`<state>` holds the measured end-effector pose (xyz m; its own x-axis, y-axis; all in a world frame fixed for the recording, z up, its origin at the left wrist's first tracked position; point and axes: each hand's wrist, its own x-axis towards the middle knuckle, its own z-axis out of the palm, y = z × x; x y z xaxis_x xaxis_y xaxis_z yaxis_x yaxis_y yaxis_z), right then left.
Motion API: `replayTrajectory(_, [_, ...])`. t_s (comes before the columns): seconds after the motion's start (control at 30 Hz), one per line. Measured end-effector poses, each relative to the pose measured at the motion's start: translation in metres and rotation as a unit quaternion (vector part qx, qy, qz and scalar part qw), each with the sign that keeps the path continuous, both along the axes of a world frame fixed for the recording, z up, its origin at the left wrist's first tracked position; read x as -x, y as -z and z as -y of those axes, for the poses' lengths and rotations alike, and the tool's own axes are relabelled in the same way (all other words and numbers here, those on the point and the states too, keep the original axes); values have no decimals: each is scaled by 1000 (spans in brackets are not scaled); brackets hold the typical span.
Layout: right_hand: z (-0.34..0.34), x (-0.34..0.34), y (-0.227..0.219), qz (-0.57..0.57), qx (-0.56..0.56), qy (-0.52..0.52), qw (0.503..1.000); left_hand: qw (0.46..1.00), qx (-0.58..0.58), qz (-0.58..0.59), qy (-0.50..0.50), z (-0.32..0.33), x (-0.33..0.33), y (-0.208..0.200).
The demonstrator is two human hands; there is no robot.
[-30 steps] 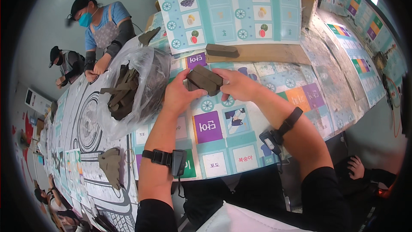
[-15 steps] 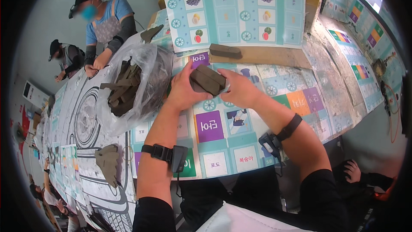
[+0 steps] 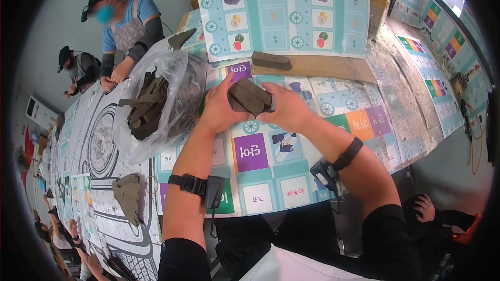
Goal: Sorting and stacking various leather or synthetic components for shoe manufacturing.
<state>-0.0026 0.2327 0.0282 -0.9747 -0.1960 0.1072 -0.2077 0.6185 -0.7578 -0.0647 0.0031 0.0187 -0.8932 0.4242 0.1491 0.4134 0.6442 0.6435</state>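
Note:
Between both hands, over the printed table sheet, sits a dark olive-brown stack of oblong pieces. My left hand wraps its left side, thumb along the far edge. My right hand closes on the right end, with part of the stack hidden by the fingers. Just beyond, a similar long brown stack lies on a cardboard strip. To the left, a clear plastic bag lies open, filled with loose dark brown strips.
Flat brown cut pieces lie at the near left and far left of the table. A board with fruit pictures leans upright at the back. A co-worker works beyond the bag; another person's hand shows at lower right.
The whole view has shifted slightly. My hands keep hold of the brown stack, with the right fingers a little nearer its front edge.

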Motion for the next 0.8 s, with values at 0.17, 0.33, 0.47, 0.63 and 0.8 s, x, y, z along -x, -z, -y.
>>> replayTrajectory(0.17, [-3, -2, -1, 1, 33, -1, 999, 957, -275, 76, -57, 2, -29, -23])
replayTrajectory(0.33, [-8, -1, -2, 123, 167, -1, 978, 812, -480, 284, -173, -12, -47, -40])
replayTrajectory(0.47, [-9, -1, -2, 144, 214, -8, 966, 788, -532, 284, -123, -15, -49, -32])
replayTrajectory(0.63, [-11, -2, -8, 174, 249, -9, 953, 769, -565, 274, -115, -24, -49, -32])
replayTrajectory(0.8, [-11, -4, -10, 205, 280, -8, 938, 763, -578, 282, -73, -20, -44, -23])
